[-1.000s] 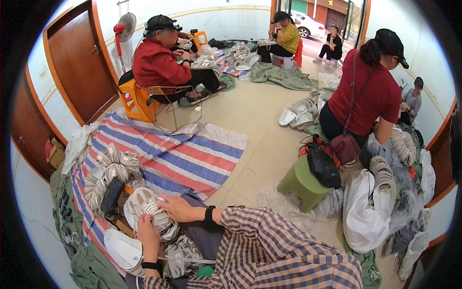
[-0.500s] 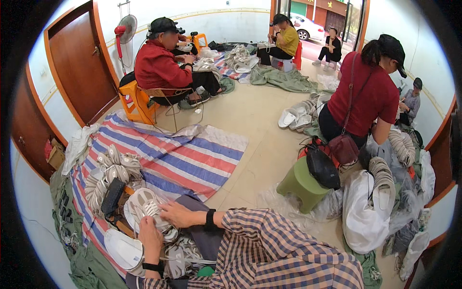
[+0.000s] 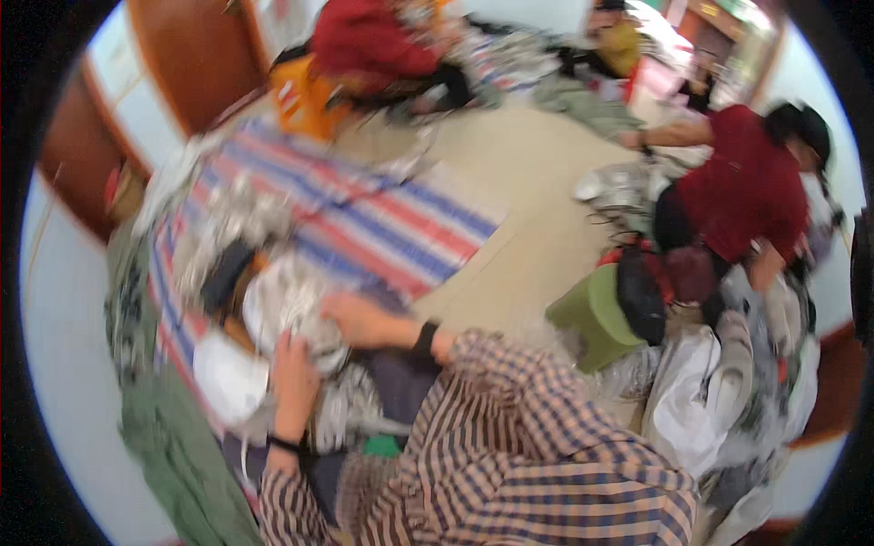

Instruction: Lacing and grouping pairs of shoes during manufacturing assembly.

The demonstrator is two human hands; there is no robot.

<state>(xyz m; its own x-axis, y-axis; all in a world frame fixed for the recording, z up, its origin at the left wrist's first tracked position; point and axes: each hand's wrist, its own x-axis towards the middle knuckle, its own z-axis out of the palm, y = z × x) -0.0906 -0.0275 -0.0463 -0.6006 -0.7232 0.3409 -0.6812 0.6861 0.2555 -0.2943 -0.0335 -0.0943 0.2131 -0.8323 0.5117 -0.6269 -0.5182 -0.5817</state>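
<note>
A pale grey-and-white lace-up sneaker [image 3: 278, 289] sits in front of me, its laces smeared by motion. My left hand [image 3: 296, 378] reaches up to its near side with the fingers drawn together; what they pinch is too blurred to make out. On the shoe's right side lies my right hand [image 3: 362, 320], close to the laces, its fingers smeared. Another shoe, white inside [image 3: 229, 375], rests left of my left wrist. More grey shoes [image 3: 346, 405] lie between my forearms over dark cloth. A black padded piece [image 3: 226, 276] is beside the sneaker.
Several pale shoes [image 3: 241, 218] are heaped on a striped sheet [image 3: 391, 237]. A green stool [image 3: 592, 318] bearing a black bag [image 3: 640, 296] stands to the right, near a white sack [image 3: 683, 400]. A person in red [image 3: 746, 191] bends nearby; another [image 3: 373, 45] sits farther off.
My view has swung, so the room appears shifted right and higher and the picture is blurred. Both hands stay at the sneaker. The person in red at right now stretches an arm toward the shoes.
</note>
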